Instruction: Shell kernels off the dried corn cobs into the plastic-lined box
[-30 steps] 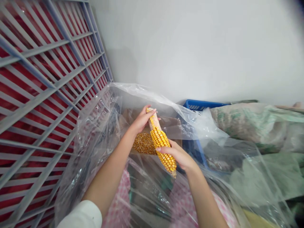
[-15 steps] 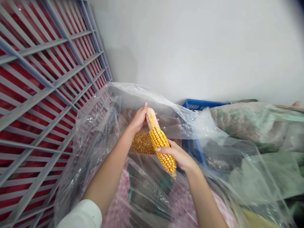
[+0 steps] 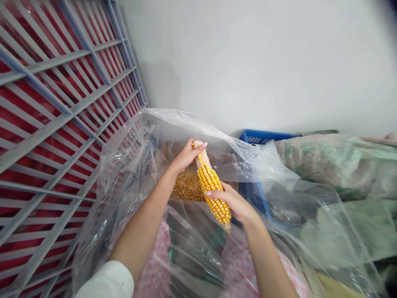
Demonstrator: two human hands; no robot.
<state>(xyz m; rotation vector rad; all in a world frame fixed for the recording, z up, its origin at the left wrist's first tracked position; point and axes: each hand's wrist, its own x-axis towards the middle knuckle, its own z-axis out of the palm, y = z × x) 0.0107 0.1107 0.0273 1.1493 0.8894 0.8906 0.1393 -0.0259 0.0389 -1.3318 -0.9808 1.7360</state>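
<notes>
An ear of corn [image 3: 211, 182] is held slantwise between my two hands, its upper end partly stripped to the pale cob. My left hand [image 3: 190, 155] grips that upper end, with the thumb lying across the bare cob. Round the lower, kernel-covered part my right hand [image 3: 231, 200] is closed, thumb on top. Loose corn kernels [image 3: 188, 187] lie below, in a brown cardboard-like container [image 3: 225, 163] under the ear. Clear plastic sheeting [image 3: 186, 231] drapes around it and over my lap.
A tall slatted plastic crate [image 3: 68, 111] with red material behind its slats stands at the left. To the right are a blue basket [image 3: 266, 135] and whitish-green woven sacks [image 3: 335, 161]. A pale wall [image 3: 248, 62] rises at the back.
My left thumb has come over the front of the bare cob, and the left hand now wraps its upper end. My right hand keeps nearly the same hold.
</notes>
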